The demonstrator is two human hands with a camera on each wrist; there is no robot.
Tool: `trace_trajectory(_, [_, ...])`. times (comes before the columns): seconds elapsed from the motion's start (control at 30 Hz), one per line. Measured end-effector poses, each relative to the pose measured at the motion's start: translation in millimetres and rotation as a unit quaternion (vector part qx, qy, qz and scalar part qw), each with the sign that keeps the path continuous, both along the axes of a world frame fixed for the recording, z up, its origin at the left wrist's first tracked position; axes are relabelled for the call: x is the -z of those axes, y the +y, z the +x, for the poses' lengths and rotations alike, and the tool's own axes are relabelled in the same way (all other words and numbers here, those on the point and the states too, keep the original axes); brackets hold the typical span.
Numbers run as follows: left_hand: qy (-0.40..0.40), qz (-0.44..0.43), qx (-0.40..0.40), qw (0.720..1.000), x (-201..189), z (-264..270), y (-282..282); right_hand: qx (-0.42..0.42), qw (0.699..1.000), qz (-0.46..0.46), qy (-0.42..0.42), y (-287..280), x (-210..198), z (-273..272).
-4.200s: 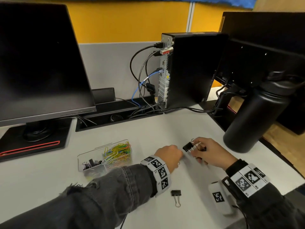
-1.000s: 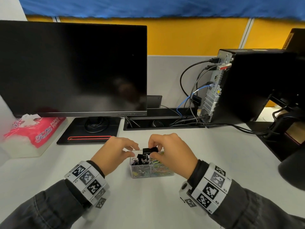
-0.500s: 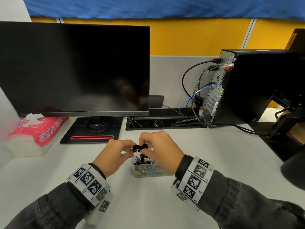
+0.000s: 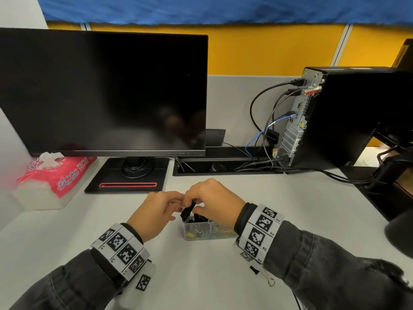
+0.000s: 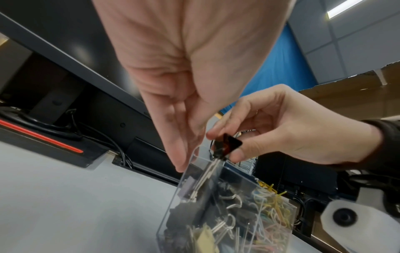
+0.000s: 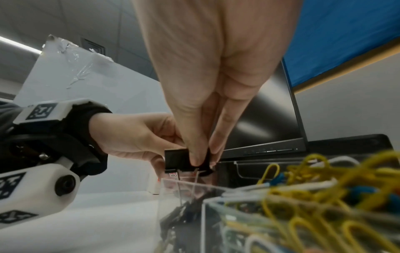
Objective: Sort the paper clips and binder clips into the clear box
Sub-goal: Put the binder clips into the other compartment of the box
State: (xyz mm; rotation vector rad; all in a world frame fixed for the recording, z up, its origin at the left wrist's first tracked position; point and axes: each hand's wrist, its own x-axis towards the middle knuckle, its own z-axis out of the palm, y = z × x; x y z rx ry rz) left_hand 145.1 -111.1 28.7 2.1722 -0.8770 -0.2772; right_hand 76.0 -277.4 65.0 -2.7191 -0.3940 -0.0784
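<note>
On the white counter (image 4: 67, 242), the left hand (image 4: 154, 211) hovers at the left edge of the clear box (image 4: 196, 231), fingers (image 5: 181, 154) loosely extended, holding nothing. The right hand (image 4: 214, 202) pinches a black binder clip (image 4: 187, 211) over the box's left compartment. Another binder clip (image 4: 262, 275) lies under the right wrist.

Dark monitor (image 4: 102, 92), pink tissue pack (image 4: 55, 173), black computer tower (image 4: 348, 117).
</note>
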Motion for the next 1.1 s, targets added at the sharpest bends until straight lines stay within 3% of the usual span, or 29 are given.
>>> trace_trajectory(0.37, [0.024, -0.011, -0.017, 1.000, -7, -8, -4, -0.014, 0.995, -0.096, 0.022, -18, -5, 3])
trace_trajectory(0.5, [0.038, 0.001, -0.027, 0.999, -4, -6, -5, 0.009, 0.995, -0.019, 0.099, -30, -12, -12])
trace_trajectory(0.6, [0.070, 0.000, -0.008, 0.998, -7, -7, -6, 0.040, 0.998, 0.040, 0.042, -42, -18, -31])
trace_trajectory(0.7, [0.078, 0.011, 0.004, 0.997, -10, -6, -7, 0.058, 0.998, 0.024, -0.006, -54, -22, -55])
trace_trajectory(0.9, [0.094, 0.026, 0.006, 0.995, -15, -1, -9, 0.113, 0.962, -0.120, 0.220, -66, 12, -98])
trace_trajectory(1.1, [0.107, 0.033, 0.011, 0.994, -17, -2, -7, 0.119, 0.945, -0.195, 0.233, -63, 40, -105])
